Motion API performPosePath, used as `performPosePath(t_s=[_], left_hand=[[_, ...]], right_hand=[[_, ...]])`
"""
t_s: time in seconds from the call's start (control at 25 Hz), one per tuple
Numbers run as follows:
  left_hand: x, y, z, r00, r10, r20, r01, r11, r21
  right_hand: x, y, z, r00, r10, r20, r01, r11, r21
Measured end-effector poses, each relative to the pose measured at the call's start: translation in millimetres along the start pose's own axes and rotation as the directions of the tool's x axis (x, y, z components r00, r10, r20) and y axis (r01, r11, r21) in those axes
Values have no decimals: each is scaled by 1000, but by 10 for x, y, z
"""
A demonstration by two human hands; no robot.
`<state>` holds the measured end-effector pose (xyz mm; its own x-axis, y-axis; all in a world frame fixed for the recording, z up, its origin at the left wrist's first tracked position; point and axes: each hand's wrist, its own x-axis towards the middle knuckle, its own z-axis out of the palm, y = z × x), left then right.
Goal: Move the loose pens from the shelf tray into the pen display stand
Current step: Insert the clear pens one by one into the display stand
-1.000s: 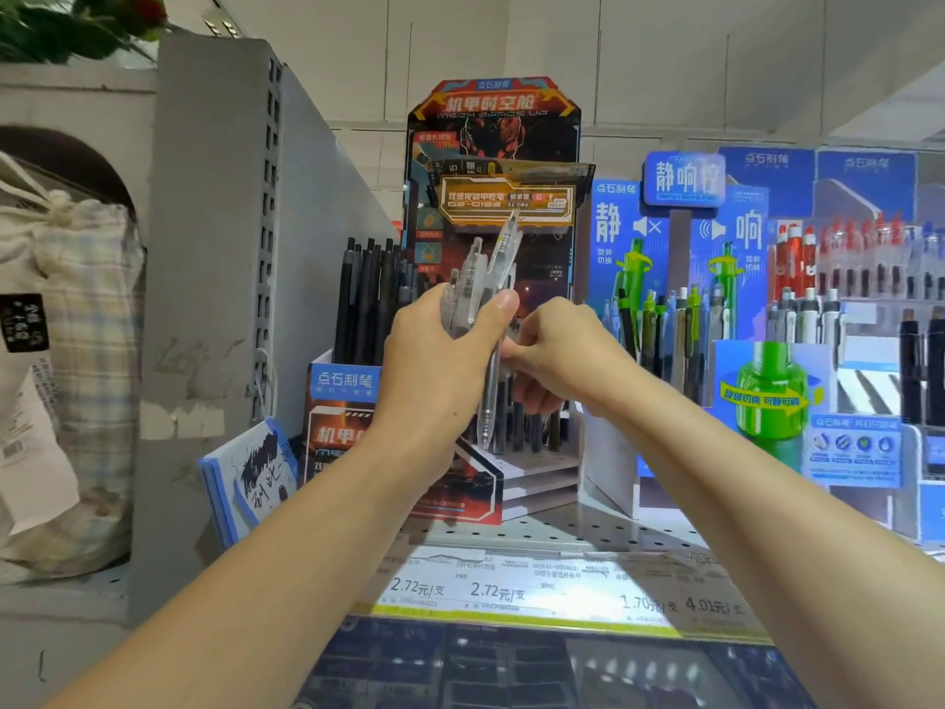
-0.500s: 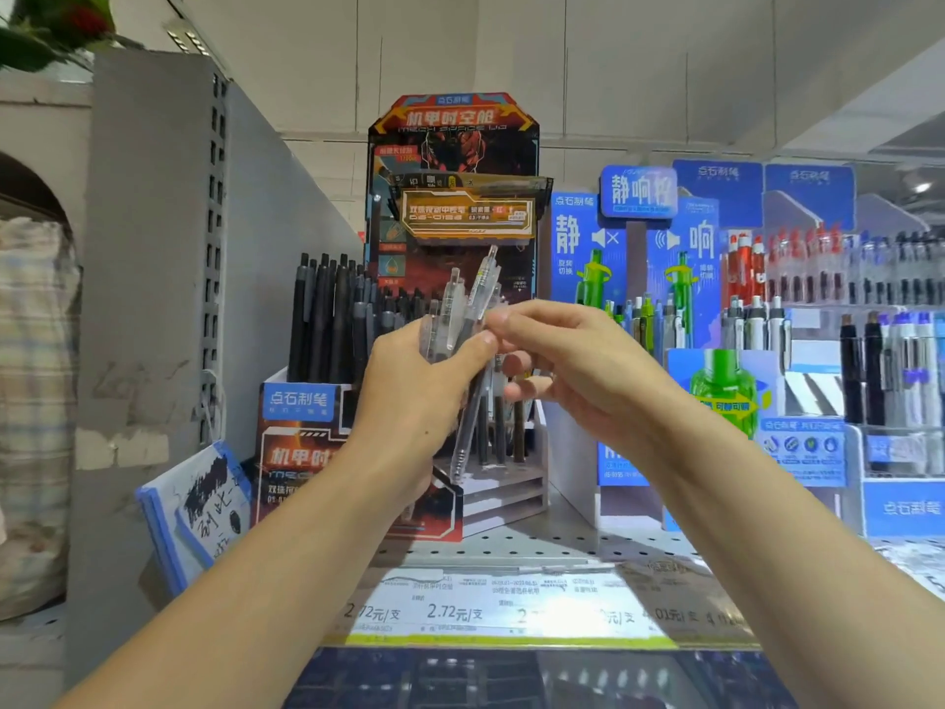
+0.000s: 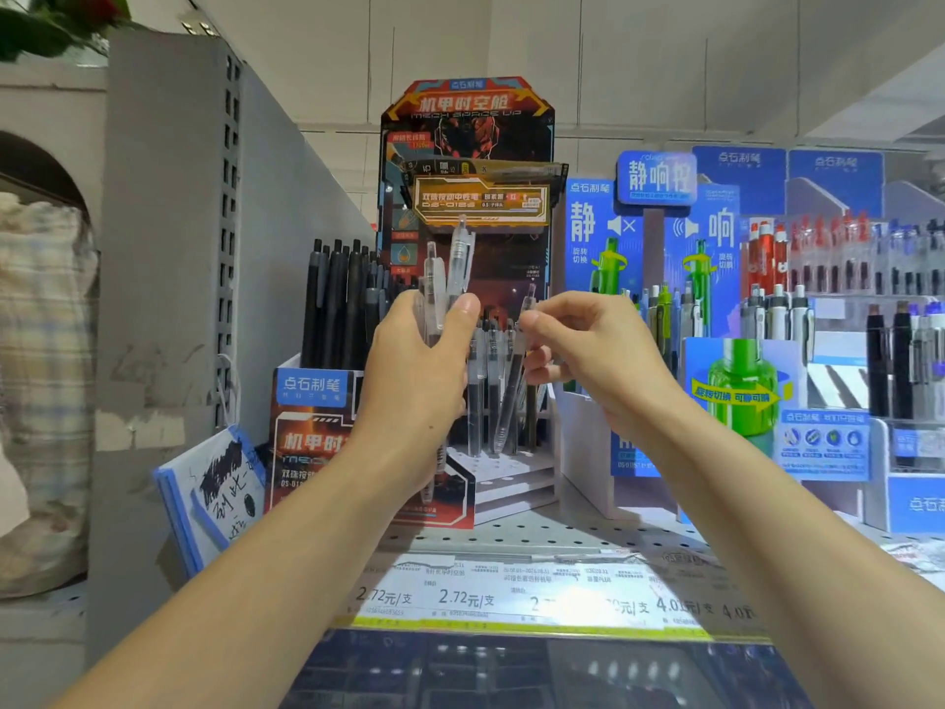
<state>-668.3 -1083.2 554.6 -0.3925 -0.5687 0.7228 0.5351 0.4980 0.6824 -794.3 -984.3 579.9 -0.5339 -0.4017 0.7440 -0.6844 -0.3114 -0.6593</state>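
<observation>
Left hand point(image 3: 414, 381) gripping pens point(image 3: 445, 278); right hand point(image 3: 588, 345) pinching one pen point(image 3: 516, 381) above stand point(image 3: 511, 478).

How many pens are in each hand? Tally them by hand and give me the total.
In the left hand, clear pens gripped as a bunch: 3 tops showing
In the right hand, single pen pinched by the fingertips: 1
Total: 4 visible; the left hand may hide more.
</observation>
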Motion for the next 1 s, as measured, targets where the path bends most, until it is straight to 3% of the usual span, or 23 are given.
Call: performPosePath(t_s=[0.76,1.0], left_hand=[[22,-1,-16,996,89,-2,-89,996,-10],[-12,-20,-36,1000,16,-10,-16,999,-34]], right_hand=[[99,35,113,995,5,97,34,917,-398],[88,-74,121,983,61,174,39,853,-520]])
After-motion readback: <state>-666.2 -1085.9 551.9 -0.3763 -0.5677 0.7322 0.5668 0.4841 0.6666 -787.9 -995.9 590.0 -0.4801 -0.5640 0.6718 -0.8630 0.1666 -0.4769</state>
